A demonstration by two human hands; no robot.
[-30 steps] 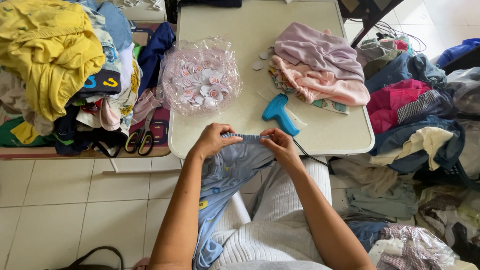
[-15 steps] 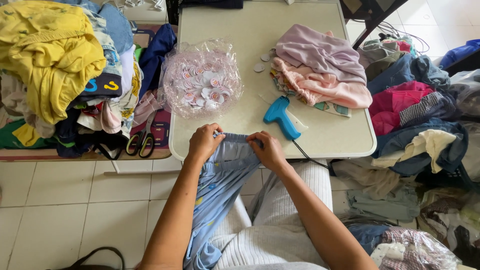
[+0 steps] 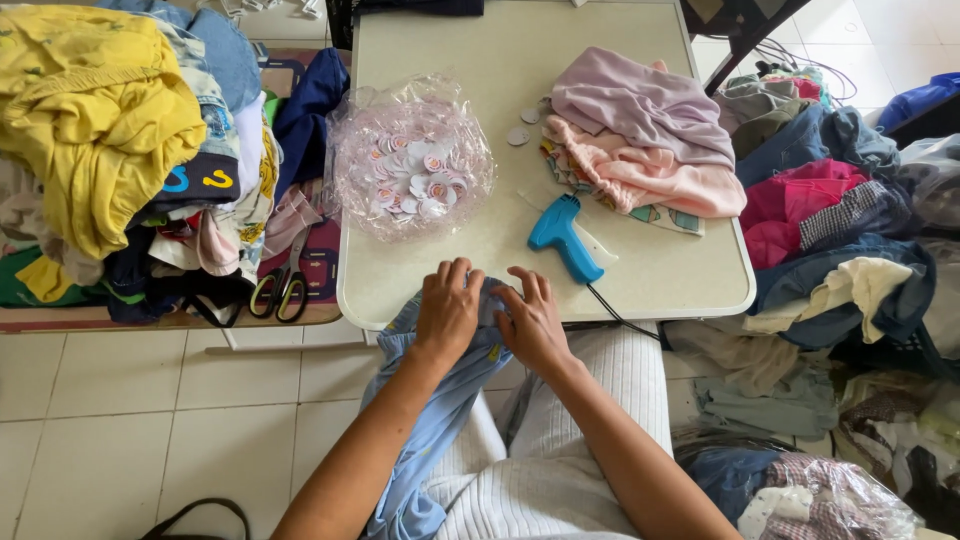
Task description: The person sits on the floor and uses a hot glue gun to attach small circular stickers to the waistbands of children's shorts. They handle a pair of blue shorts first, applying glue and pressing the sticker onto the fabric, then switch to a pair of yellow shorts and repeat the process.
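Head view: pale folding table (image 3: 640,280) seen from above, person seated at its near edge. On the table a clear plastic bag of round white tags (image 3: 412,160) at left-centre, a few loose grey discs (image 3: 526,122) just beside it, a blue tagging gun (image 3: 564,238) near the middle with a dark cord running off the near edge, and a heap of folded pink and lilac garments (image 3: 645,135) at right. Left of the table a bench piled with clothes, a yellow garment (image 3: 90,110) on top, black-and-yellow scissors (image 3: 280,290) lying at the pile's near edge. Right of the table loose clothes heaped on the floor, including a red garment (image 3: 790,205). White tiled floor (image 3: 120,420) at lower left. Nothing sits between the hands and the gun; the gun is just right of them, apart.

Light blue garment (image 3: 430,420) lies over the table's near edge and hangs down across the person's lap; long axis runs from the table edge down toward lower left, top end at the edge under the hands.

Left hand (image 3: 448,310) palm down on the garment's top end, fingers close together and curled onto the cloth, pinching it. Right hand (image 3: 532,322) touching beside it, palm down, fingers slightly spread, pressing and gripping the same fold. Both forearms come up from the bottom of the frame, converging at the table edge
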